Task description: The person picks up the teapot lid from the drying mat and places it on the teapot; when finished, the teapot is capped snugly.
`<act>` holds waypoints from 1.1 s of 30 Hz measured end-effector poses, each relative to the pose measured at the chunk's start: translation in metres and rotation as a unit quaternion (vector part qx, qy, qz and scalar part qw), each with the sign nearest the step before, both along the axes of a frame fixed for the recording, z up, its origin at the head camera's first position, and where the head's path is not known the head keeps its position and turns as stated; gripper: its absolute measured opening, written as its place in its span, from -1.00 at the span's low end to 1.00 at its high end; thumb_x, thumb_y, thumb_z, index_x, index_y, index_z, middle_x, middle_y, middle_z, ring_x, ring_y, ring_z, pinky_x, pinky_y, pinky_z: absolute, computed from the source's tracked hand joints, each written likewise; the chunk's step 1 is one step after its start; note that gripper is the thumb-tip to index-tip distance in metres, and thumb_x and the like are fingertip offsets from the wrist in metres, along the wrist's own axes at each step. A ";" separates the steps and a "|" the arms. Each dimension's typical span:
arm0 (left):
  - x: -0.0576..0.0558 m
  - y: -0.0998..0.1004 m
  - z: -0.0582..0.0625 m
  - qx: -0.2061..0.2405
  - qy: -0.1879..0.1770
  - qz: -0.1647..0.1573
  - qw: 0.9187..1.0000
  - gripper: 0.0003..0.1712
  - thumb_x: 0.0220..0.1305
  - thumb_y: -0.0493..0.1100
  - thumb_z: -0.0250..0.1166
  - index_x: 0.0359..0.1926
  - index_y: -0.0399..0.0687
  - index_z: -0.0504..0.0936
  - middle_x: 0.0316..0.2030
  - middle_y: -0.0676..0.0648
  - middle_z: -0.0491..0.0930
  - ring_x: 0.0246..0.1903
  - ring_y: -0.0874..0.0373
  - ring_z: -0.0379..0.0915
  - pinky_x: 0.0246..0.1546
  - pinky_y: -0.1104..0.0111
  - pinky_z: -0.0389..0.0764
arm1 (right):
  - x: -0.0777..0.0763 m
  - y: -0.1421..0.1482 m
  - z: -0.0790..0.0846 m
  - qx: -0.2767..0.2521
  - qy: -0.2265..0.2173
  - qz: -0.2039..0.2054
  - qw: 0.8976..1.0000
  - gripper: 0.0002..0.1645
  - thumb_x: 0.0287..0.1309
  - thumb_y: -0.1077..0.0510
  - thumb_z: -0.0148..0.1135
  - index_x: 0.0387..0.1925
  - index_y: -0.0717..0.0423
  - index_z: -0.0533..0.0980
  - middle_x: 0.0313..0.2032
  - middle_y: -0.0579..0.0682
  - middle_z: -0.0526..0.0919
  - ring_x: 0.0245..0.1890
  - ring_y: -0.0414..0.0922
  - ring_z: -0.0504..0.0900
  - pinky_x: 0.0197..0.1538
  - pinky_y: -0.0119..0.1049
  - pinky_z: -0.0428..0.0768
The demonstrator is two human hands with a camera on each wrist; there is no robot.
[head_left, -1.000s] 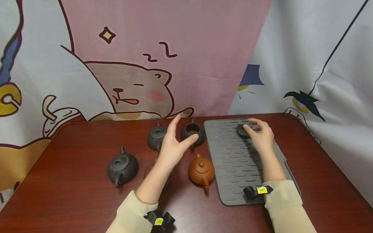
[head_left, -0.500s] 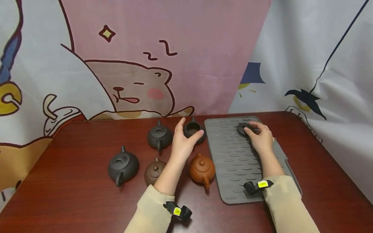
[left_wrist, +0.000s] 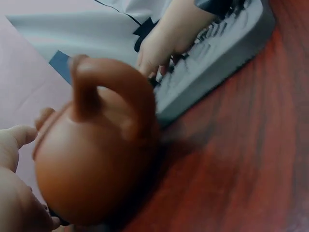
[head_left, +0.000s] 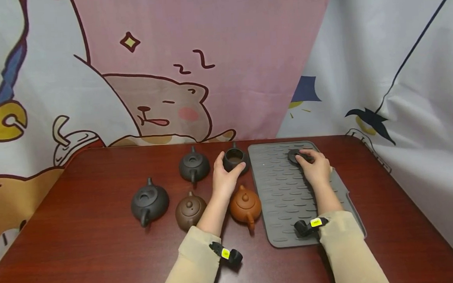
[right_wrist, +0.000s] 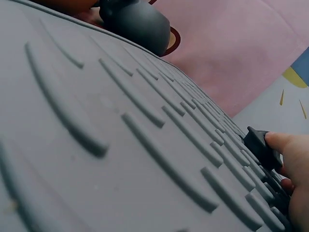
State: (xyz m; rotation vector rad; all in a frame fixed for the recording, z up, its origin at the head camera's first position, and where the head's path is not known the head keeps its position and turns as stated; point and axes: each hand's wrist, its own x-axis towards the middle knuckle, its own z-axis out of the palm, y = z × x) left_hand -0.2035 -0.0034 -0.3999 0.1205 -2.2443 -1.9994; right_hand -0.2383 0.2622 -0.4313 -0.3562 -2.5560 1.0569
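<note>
A small dark teapot (head_left: 234, 158) without a lid stands near the back edge, its round mouth showing. My left hand (head_left: 224, 176) is spread around its near side, index finger at the left and thumb overlapping the right rim. In the left wrist view the orange-brown teapot (left_wrist: 91, 164) fills the middle, with part of my left hand (left_wrist: 14, 183) beside it. My right hand (head_left: 317, 168) pinches a dark round teapot lid (head_left: 294, 157) low over the grey ribbed mat. The right wrist view shows thumb and fingers at that lid (right_wrist: 260, 147).
The grey mat (head_left: 284, 198) lies on the right of the wooden table (head_left: 81, 254). Two black teapots (head_left: 149, 202) with lids stand at the left and back. A brown teapot (head_left: 189, 211) sits left of my left forearm. A printed curtain (head_left: 245, 62) hangs behind.
My left hand has moved right and lowered toward the lidless teapot, its thumb and index finger drawing closer together. The brown teapot has come into view. My right hand has stayed almost still.
</note>
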 end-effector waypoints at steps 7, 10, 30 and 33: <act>-0.002 -0.002 -0.015 -0.012 0.020 0.007 1.000 -0.14 0.16 -0.11 0.36 0.41 -0.22 0.18 0.40 -0.24 0.08 0.36 -0.08 0.02 0.30 0.09 0.10 | -0.001 -0.003 0.000 0.002 0.014 -0.012 1.000 -0.60 0.27 -0.02 0.22 0.07 0.06 0.57 0.08 0.14 0.49 -0.01 0.14 0.45 0.09 0.14 0.11; -0.003 -0.002 -0.019 -0.009 0.022 0.006 1.000 -0.15 0.18 -0.12 0.35 0.41 -0.26 0.18 0.40 -0.28 0.04 0.37 -0.11 -0.01 0.30 0.06 0.08 | -0.002 -0.003 -0.001 0.000 0.021 -0.018 1.000 -0.62 0.26 -0.01 0.23 0.05 0.05 0.59 0.07 0.13 0.51 -0.03 0.13 0.47 0.10 0.14 0.12; -0.008 -0.002 -0.028 -0.029 0.031 0.020 0.999 -0.26 0.22 -0.19 0.31 0.38 -0.23 0.25 0.38 -0.27 0.10 0.35 -0.10 0.04 0.29 0.07 0.10 | -0.001 -0.001 -0.001 -0.028 0.052 -0.022 0.998 -0.66 0.26 0.02 0.24 -0.02 0.10 0.62 0.09 0.09 0.51 0.12 0.12 0.41 0.20 0.13 0.06; -0.008 -0.001 -0.028 -0.030 0.030 0.023 0.999 -0.26 0.22 -0.19 0.31 0.37 -0.23 0.26 0.38 -0.27 0.11 0.35 -0.09 0.04 0.29 0.08 0.10 | 0.000 0.000 -0.001 -0.027 0.059 -0.017 0.998 -0.66 0.26 0.02 0.24 -0.02 0.10 0.62 0.09 0.09 0.51 0.08 0.12 0.43 0.20 0.14 0.07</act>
